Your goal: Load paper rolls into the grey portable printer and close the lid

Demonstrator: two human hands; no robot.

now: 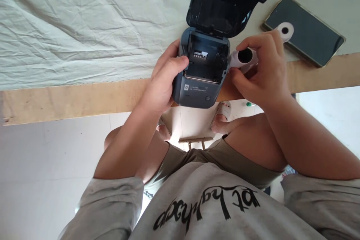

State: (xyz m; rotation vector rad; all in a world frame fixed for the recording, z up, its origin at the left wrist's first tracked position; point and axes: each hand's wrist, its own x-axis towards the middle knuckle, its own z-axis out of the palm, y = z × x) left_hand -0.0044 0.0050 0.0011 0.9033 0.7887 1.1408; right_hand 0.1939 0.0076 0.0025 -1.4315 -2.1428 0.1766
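Observation:
A dark blue-grey label printer [197,92] is held by my left hand [164,77], its thumb over the left rim of the paper bay. The black lid [216,7] stands swung up on its hinge, and inside the bay a small white sticker with print and a code shows. My right hand [266,65] pinches a white paper roll [237,58] with a dark core, close against the printer's right side. I cannot tell whether the roll touches the printer.
A phone [306,32] in a clear case lies at the right, with a smaller white roll [287,30] on its left end. Wrinkled pale cloth [84,26] covers the table, whose wooden edge [70,99] runs below my hands.

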